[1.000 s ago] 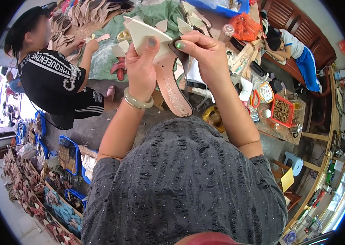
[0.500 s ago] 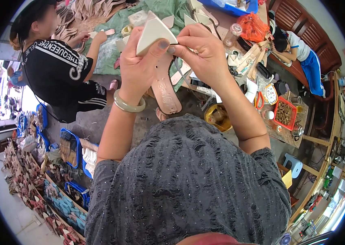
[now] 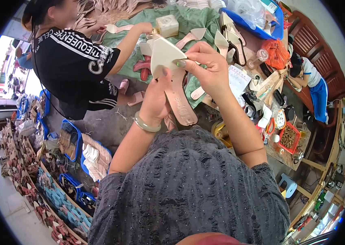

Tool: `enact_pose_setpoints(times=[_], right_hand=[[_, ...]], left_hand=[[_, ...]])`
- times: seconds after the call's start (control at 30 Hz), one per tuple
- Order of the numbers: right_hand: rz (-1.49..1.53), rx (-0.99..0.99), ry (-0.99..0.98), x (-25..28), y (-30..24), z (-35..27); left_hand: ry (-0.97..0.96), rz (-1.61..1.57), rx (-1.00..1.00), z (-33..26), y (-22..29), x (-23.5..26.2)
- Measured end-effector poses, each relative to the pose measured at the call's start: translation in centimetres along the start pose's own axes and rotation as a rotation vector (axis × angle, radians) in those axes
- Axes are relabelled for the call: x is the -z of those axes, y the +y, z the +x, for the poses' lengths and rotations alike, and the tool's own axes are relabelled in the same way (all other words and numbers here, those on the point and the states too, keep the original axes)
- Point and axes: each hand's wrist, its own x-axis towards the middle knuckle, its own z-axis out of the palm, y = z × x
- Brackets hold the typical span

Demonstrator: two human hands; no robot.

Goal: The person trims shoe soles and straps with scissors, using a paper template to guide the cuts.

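A pointed-toe shoe is held up before my chest, its white upper [image 3: 165, 55] at the far end and its pink insole [image 3: 180, 105] angled down toward me. My left hand [image 3: 155, 98], with a pale bangle at the wrist, grips it from below at the left side, thumb near the upper's lower edge. Most of the left fingers are hidden behind the shoe. My right hand [image 3: 208, 67] pinches the right edge of the white upper between thumb and fingers. Whether a small thing is also in that pinch cannot be made out.
On the left, a co-worker in black [image 3: 74, 61] holds a pale shoe piece and reaches toward a white square container [image 3: 167, 26] on green sheeting. More pointed shoes [image 3: 191, 36] lie there. A blue bin [image 3: 276, 30], red bag [image 3: 276, 53] and orange basket [image 3: 289, 138] stand right.
My left hand has slid down from the toe, its thumb off the upper's face. My right hand has shifted along the upper's edge. The view has turned, and the co-worker's arm now reaches farther.
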Motion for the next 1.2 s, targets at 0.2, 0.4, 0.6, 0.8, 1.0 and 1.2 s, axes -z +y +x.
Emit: enact_pose_setpoints(times=[0.2, 0.4, 0.6, 0.8, 1.0, 1.2], right_hand=[[0.088, -0.012, -0.094, -1.1, 0.0, 0.8], [0.561, -0.285, -0.184, -1.2, 0.8, 0.9], [0.658, -0.392, -0.066, -2.9, 2.0, 0.3], [0.497, -0.419, 0.027, -3.2, 4.5, -0.8], [0.320, -0.414, 0.207, -3.8, 4.8, -0.9], [0.387, -0.478, 0.109, -5.1, 6.6, -1.0]], left_hand=[[-0.025, 0.028, -0.076, 1.5, 0.8, 0.7], [-0.112, 0.094, -0.148, 2.2, 1.4, 0.1], [-0.047, 0.024, -0.151, 2.6, 0.3, 1.0], [-0.056, 0.044, -0.084, 4.5, 0.8, 3.3], [-0.062, -0.107, -0.076, 5.1, 1.1, 2.9], [0.065, -0.152, -0.152, 6.1, 0.9, 4.2]])
